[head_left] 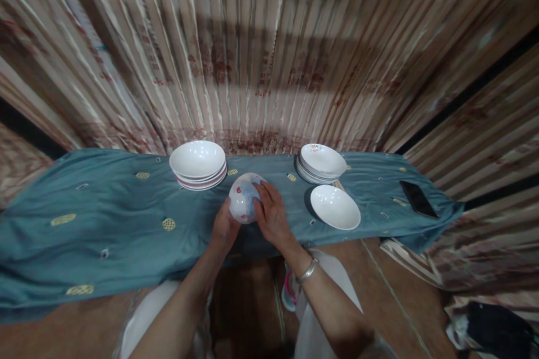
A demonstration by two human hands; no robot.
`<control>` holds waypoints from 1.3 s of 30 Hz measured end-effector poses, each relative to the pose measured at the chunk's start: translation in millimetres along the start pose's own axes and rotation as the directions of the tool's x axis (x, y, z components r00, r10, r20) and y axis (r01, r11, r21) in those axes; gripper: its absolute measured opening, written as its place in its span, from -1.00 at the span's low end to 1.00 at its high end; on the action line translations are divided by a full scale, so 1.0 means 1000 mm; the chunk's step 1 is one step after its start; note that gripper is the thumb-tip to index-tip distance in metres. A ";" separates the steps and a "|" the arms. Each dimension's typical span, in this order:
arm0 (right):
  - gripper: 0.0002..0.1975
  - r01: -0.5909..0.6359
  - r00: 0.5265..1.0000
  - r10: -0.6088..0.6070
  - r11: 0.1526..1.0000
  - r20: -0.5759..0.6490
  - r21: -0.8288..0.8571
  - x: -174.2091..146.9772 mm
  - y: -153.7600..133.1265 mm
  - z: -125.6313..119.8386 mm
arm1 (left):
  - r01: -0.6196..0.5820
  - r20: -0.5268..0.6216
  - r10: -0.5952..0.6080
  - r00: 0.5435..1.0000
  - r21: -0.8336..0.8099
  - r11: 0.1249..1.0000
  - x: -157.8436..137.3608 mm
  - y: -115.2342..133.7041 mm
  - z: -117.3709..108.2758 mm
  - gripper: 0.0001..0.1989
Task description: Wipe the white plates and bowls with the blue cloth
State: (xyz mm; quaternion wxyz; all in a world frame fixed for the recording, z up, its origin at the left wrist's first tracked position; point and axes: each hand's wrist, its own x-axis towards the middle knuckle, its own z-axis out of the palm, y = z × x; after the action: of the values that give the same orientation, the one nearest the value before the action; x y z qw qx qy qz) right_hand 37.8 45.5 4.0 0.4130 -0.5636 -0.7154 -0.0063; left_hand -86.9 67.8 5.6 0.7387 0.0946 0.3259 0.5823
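Observation:
My left hand (226, 224) grips the lower left rim of a small white bowl (241, 210) with red marks on it, held over the front of the table. Across the bowl's right side lie the bent fingers of my right hand (272, 210), which wears a silver bangle at the wrist. Beneath these fingers shows a bluish patch; whether it is a cloth or part of the bowl's pattern I cannot tell. To the right stands a single shallow white bowl (336, 207), apart from both hands.
A stack of white bowls (197, 160) stands at the back left, and another stack (323, 162) at the back right. A black phone (418, 199) lies at the right end of the green tablecloth (122, 207). Behind the table hangs a pleated curtain (261, 67).

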 end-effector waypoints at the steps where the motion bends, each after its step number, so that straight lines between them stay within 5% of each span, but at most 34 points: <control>1: -0.57 -0.023 1.000 0.023 1.000 -0.008 0.009 0.000 0.001 0.001 | -0.004 -0.002 0.004 1.000 -0.003 1.000 0.000 0.000 0.000 -0.61; 12: -0.54 -0.116 0.993 0.116 0.993 -0.007 0.016 -0.020 0.017 0.018 | 0.009 -0.013 -0.010 1.000 -0.078 0.997 0.005 0.001 -0.013 -0.53; 22: -0.58 -0.023 0.991 0.033 0.996 0.131 -0.081 -0.025 0.005 0.004 | 0.034 -0.066 -0.038 0.997 -0.062 0.997 0.014 0.001 -0.025 -0.54; 31: -0.62 0.119 0.974 -0.097 0.988 0.204 -0.098 -0.026 -0.007 -0.007 | 0.044 -0.112 -0.048 0.993 -0.036 0.998 0.006 0.005 -0.011 -0.58; 39: -0.56 0.089 0.994 -0.088 0.996 0.069 -0.010 -0.013 0.000 -0.024 | 0.040 -0.143 -0.047 0.989 -0.053 0.998 0.004 0.006 -0.006 -0.58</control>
State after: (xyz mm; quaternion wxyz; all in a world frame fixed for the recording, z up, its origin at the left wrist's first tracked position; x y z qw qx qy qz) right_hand 51.8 23.5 12.3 0.3838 -0.5340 -0.7533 -0.0099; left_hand -94.5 71.9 2.2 0.7279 0.0265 0.3658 0.5793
